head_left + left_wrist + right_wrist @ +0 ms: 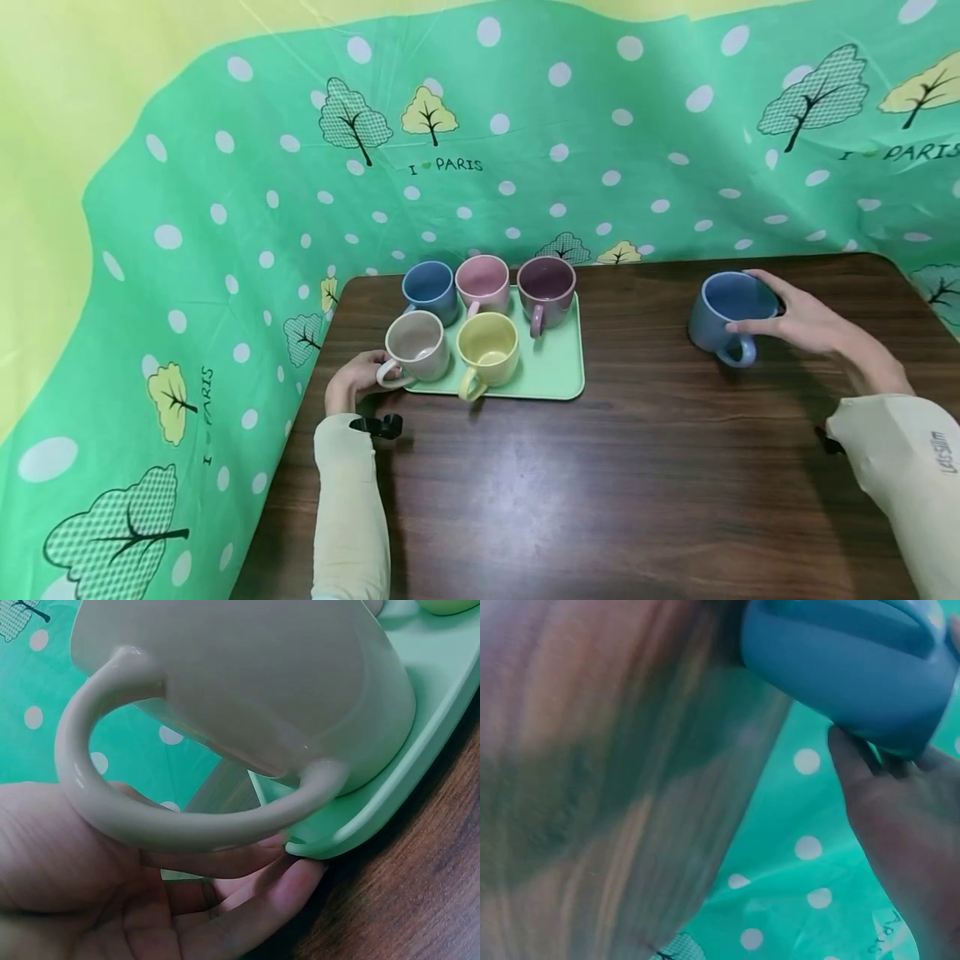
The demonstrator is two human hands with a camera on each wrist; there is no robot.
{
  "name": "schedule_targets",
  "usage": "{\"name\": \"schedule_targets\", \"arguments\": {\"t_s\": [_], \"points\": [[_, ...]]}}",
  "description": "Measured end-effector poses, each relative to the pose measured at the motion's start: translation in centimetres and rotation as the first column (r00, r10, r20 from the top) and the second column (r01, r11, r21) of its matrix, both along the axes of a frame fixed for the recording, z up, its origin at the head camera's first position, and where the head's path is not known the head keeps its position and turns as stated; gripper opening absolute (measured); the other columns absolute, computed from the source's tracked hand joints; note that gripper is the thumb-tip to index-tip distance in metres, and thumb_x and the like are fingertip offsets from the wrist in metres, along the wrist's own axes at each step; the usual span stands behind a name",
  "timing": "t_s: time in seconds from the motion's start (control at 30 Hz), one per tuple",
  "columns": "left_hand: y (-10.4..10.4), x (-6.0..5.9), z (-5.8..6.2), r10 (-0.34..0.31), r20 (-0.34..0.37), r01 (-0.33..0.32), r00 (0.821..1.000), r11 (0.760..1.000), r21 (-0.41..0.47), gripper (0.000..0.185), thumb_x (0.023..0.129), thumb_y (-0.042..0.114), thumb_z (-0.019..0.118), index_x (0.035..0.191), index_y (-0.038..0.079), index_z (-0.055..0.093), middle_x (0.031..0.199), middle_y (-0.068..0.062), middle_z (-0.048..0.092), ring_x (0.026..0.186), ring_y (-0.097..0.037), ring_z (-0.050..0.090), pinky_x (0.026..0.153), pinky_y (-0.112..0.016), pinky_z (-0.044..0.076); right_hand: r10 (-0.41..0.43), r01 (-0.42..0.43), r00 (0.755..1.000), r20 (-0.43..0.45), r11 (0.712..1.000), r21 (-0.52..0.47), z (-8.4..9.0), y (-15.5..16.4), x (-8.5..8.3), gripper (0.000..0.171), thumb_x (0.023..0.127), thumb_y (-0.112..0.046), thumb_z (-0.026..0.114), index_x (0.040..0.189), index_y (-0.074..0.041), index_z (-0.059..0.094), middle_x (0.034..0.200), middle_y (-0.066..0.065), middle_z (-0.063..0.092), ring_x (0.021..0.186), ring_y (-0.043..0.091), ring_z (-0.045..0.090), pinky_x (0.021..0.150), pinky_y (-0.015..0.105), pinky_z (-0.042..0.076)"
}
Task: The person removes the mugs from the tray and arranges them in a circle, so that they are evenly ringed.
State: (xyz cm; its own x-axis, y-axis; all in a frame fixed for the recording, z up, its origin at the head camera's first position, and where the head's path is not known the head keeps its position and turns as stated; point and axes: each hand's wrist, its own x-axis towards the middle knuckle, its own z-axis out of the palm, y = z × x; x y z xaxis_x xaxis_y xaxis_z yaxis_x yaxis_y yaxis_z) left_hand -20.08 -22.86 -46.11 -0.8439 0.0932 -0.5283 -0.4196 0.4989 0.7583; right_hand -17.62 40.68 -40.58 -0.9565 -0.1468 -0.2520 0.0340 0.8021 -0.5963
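Observation:
A large blue mug (731, 317) sits tilted at the right of the brown table (600, 483). My right hand (783, 315) grips it at the rim, thumb on the near side and fingers over the far side. In the right wrist view the blue mug (847, 667) lies just above my fingers (907, 817). My left hand (367, 371) rests at the front left corner of a green tray (555, 371). There its fingers (255, 900) lie loosely under the handle of a beige mug (262, 675), with one tip touching the tray's corner (420, 750).
On the tray stand a beige mug (416, 346) and a yellow mug (489, 346) in front, with a small blue (430, 287), a pink (483, 283) and a purple mug (546, 287) behind. A green dotted cloth (525, 150) hangs behind and left of the table.

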Motion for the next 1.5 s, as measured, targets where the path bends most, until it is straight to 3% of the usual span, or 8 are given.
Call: {"name": "schedule_targets", "arguments": {"t_s": [0.17,0.37,0.47,0.57,0.7,0.8,1.03,1.5], "points": [[-0.1,0.3,0.1,-0.003,0.001,0.003,1.000,1.000,0.030,0.015,0.092,0.007,0.060,0.102,-0.002,0.054,0.097,-0.006,0.055,0.086,-0.015,0.053,0.075,-0.023,0.045,0.072,-0.070,0.996,0.061,0.997,-0.038,0.7,0.1,-0.8,0.101,0.088,-0.036,0.065,0.152,-0.011,-0.010,0.147,0.037,0.011,0.126,0.053,0.024,0.089,0.070,0.029],[-0.1,0.2,0.2,-0.007,-0.001,0.007,1.000,1.000,0.030,0.013,0.091,0.007,0.062,0.099,-0.001,0.055,0.095,-0.005,0.055,0.086,-0.015,0.053,0.074,-0.023,0.045,0.081,-0.077,0.992,0.098,0.996,-0.050,1.3,-0.2,-0.8,0.106,0.089,-0.033,0.063,0.148,-0.009,-0.022,0.151,0.037,-0.012,0.134,0.060,0.005,0.093,0.073,0.020],[0.0,0.0,0.2,-0.005,0.000,0.005,1.000,1.000,0.002,0.013,0.089,0.007,0.064,0.097,0.000,0.057,0.095,-0.006,0.056,0.087,-0.016,0.052,0.073,-0.023,0.045,0.050,-0.049,0.998,0.044,0.999,-0.016,1.8,-0.8,-0.5,0.106,0.090,-0.037,0.061,0.147,-0.008,-0.023,0.151,0.033,-0.018,0.137,0.057,-0.006,0.096,0.075,0.015],[0.0,-0.1,0.2,-0.014,0.000,0.014,1.000,1.000,-0.014,0.014,0.088,0.007,0.065,0.097,0.000,0.057,0.095,-0.007,0.056,0.088,-0.017,0.053,0.074,-0.023,0.045,0.010,-0.009,0.996,-0.090,1.000,0.003,2.0,-1.9,-0.2,0.100,0.091,-0.039,0.058,0.150,-0.007,-0.015,0.153,0.030,-0.014,0.139,0.052,-0.009,0.099,0.075,0.011],[0.0,-0.1,0.2,-0.021,0.001,0.021,1.000,1.000,-0.023,0.017,0.088,0.007,0.066,0.099,-0.002,0.057,0.094,-0.006,0.056,0.087,-0.016,0.053,0.074,-0.022,0.045,-0.031,0.026,0.962,-0.271,0.999,-0.023,2.1,-4.3,0.2,0.089,0.091,-0.037,0.059,0.153,-0.006,0.003,0.155,0.030,0.000,0.141,0.050,-0.001,0.102,0.072,0.011],[0.0,-0.1,0.2,-0.016,0.007,0.016,1.000,1.000,-0.020,0.017,0.088,0.007,0.065,0.100,-0.001,0.056,0.094,-0.005,0.056,0.086,-0.015,0.052,0.073,-0.022,0.045,-0.064,0.042,0.940,-0.336,0.997,-0.072,2.4,-6.4,0.3,0.084,0.091,-0.036,0.060,0.153,-0.009,0.010,0.155,0.028,0.010,0.141,0.049,0.007,0.102,0.071,0.015],[0.1,0.1,0.4,-0.012,0.002,0.012,1.000,1.000,0.009,0.017,0.090,0.007,0.062,0.103,-0.002,0.055,0.096,-0.006,0.055,0.086,-0.016,0.053,0.074,-0.024,0.046,-0.140,0.064,0.930,-0.339,0.972,-0.225,2.5,-11.0,-0.3,0.083,0.091,-0.041,0.061,0.154,-0.013,0.013,0.154,0.024,0.021,0.137,0.048,0.023,0.105,0.064,0.022],[0.2,0.2,0.5,-0.012,0.000,0.012,1.000,1.000,0.012,0.016,0.089,0.004,0.062,0.101,-0.003,0.055,0.096,-0.007,0.054,0.088,-0.018,0.052,0.075,-0.025,0.045,-0.170,0.068,0.915,-0.366,0.959,-0.274,-0.1,-18.6,-2.3,0.088,0.086,-0.044,0.067,0.150,-0.005,0.022,0.146,0.023,0.033,0.134,0.040,0.034,0.108,0.053,0.030]]}}
